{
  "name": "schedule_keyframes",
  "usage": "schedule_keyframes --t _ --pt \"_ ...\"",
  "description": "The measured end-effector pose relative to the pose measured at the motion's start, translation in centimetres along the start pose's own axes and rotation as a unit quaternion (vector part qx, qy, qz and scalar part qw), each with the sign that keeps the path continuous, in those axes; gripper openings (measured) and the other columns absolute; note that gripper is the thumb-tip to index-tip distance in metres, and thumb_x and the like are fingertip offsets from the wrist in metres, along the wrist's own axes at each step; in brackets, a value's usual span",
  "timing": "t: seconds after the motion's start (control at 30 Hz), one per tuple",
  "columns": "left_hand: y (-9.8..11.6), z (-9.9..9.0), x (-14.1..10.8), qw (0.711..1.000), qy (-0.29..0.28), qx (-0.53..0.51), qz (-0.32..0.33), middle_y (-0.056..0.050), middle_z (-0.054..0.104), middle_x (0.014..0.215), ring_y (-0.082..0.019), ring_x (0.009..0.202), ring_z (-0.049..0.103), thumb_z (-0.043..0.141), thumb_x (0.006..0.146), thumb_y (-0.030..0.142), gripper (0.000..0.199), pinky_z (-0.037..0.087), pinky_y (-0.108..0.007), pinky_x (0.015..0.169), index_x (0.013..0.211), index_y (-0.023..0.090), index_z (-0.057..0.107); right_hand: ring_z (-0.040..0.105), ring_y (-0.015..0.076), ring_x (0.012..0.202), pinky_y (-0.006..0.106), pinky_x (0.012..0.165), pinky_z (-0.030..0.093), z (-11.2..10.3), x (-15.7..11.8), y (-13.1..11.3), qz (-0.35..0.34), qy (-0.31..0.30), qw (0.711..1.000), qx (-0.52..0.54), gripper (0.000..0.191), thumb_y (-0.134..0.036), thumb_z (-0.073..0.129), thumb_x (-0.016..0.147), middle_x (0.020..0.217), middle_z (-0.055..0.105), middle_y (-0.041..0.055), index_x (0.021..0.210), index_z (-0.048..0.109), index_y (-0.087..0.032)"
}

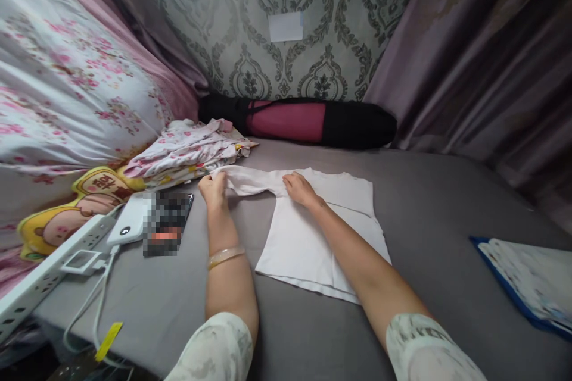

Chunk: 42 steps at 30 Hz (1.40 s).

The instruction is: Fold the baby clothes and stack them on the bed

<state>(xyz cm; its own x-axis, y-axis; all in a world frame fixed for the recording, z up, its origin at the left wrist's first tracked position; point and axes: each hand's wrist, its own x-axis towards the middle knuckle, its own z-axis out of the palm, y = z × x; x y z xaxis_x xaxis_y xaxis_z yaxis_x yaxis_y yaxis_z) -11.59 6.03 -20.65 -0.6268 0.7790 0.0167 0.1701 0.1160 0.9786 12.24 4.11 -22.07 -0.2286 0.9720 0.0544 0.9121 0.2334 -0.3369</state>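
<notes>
A white long-sleeved shirt [308, 238] lies flat on the grey sheet in front of me, one sleeve stretched out to the left. My left hand [213, 189] is closed on the cuff end of that sleeve. Near the shoulder, my right hand [300, 189] has its fingers bent down onto the fabric where the sleeve meets the body, pinching it. The sleeve between both hands is wrinkled. On the shirt's right side the other sleeve appears folded across the body, leaving a crease line.
Left of the shirt lie a pile of floral clothes [192, 146], a white power bank [131, 218], a blurred-out phone [167, 223] and a power strip [44, 274]. A black and maroon long bag [286, 122] lies along the wall. Folded cloth [536, 277] sits on something blue at right.
</notes>
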Motion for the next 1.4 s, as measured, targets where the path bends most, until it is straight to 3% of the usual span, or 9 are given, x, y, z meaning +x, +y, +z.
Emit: schedule_keyframes --t 0.13,0.37,0.63,0.77,0.93,1.0,1.1,1.27,1.4 --pt "1.3 0.0 0.3 0.963 0.01 -0.243 -0.118 0.005 0.054 0.062 -0.011 0.058 0.056 0.067 0.059 0.021 0.018 0.046 -0.024 0.057 0.072 0.018 0.055 0.052 0.0251 0.115 0.032 0.096 0.038 -0.3 0.6 -0.4 0.03 -0.053 0.998 -0.009 0.039 -0.039 0.033 0.098 0.124 0.056 0.0121 0.118 0.062 -0.021" --pt "2.7 0.8 -0.5 0.9 -0.127 -0.409 -0.083 0.002 0.067 0.075 -0.014 0.075 0.065 0.071 0.066 0.02 0.016 0.052 -0.024 0.066 0.076 0.02 0.058 0.035 0.0326 0.134 0.041 0.105 0.032 -2.2 0.6 -0.9 0.045 -0.15 0.987 0.014 0.063 -0.054 0.04 0.092 0.143 0.039 0.0156 0.145 0.038 -0.02" --pt "5.6 3.5 -3.5 0.879 -0.198 -0.433 0.009 -0.001 0.07 0.082 -0.014 0.082 0.067 0.071 0.07 0.025 0.016 0.051 -0.023 0.077 0.082 0.017 0.063 0.035 0.0354 0.134 0.043 0.106 0.029 -1.5 1.1 -2.7 0.083 -0.112 0.99 -0.013 0.089 -0.072 0.041 0.083 0.147 0.035 0.0206 0.149 0.03 -0.014" --pt "6.4 4.5 -5.0 0.877 -0.234 -0.418 0.033 0.001 0.067 0.076 -0.012 0.072 0.064 0.071 0.068 0.025 0.017 0.049 -0.022 0.07 0.08 0.016 0.063 0.036 0.0365 0.133 0.045 0.105 0.032 -1.4 1.4 -2.9 0.093 -0.11 0.989 -0.02 0.092 -0.073 0.047 0.079 0.147 0.036 0.0222 0.147 0.032 -0.013" --pt "6.5 5.6 -5.9 0.895 -0.199 -0.4 0.01 0.003 0.062 0.07 -0.008 0.06 0.058 0.076 0.061 0.029 0.026 0.042 -0.018 0.057 0.079 0.017 0.061 0.056 0.0288 0.113 0.038 0.093 0.045 -1.8 1.2 -0.9 0.089 -0.077 0.979 0.164 0.066 -0.053 0.065 0.08 0.125 0.058 0.0151 0.134 0.049 -0.018" --pt "6.5 6.2 -6.3 0.899 -0.191 -0.393 0.002 0.004 0.062 0.071 -0.008 0.059 0.057 0.077 0.06 0.032 0.031 0.042 -0.018 0.056 0.081 0.017 0.061 0.064 0.0207 0.094 0.033 0.082 0.05 -2.2 0.4 0.3 0.134 -0.029 0.937 0.32 0.041 -0.039 0.058 0.088 0.108 0.067 0.0097 0.124 0.054 -0.019" --pt "6.6 7.6 -7.8 0.899 -0.213 -0.383 0.011 0.003 0.063 0.073 -0.009 0.061 0.058 0.076 0.062 0.036 0.033 0.043 -0.018 0.056 0.086 0.018 0.062 0.067 0.0162 0.08 0.03 0.073 0.053 -3.2 -1.7 1.8 0.222 0.012 0.813 0.539 0.022 -0.032 0.047 0.096 0.097 0.069 0.0089 0.108 0.057 -0.017" --pt "6.2 10.3 -12.3 0.88 -0.358 -0.304 0.07 -0.006 0.07 0.096 -0.018 0.09 0.066 0.069 0.075 0.047 0.038 0.05 -0.027 0.079 0.098 0.018 0.064 0.07 0.0235 0.082 0.038 0.075 0.056 -4.8 -5.2 4.3 0.268 -0.024 0.608 0.747 0.046 -0.046 0.025 0.1 0.089 0.069 0.0159 0.11 0.052 -0.01" --pt "5.4 11.1 -13.5 0.854 -0.46 -0.23 0.085 -0.013 0.065 0.121 -0.023 0.12 0.057 0.05 0.088 0.058 0.05 0.04 -0.036 0.104 0.114 0.017 0.061 0.068 0.0284 0.091 0.052 0.08 0.053 -4.7 -6.2 6.2 0.284 0.026 0.536 0.795 0.068 -0.063 0.01 0.095 0.095 0.07 0.0153 0.116 0.053 -0.015"
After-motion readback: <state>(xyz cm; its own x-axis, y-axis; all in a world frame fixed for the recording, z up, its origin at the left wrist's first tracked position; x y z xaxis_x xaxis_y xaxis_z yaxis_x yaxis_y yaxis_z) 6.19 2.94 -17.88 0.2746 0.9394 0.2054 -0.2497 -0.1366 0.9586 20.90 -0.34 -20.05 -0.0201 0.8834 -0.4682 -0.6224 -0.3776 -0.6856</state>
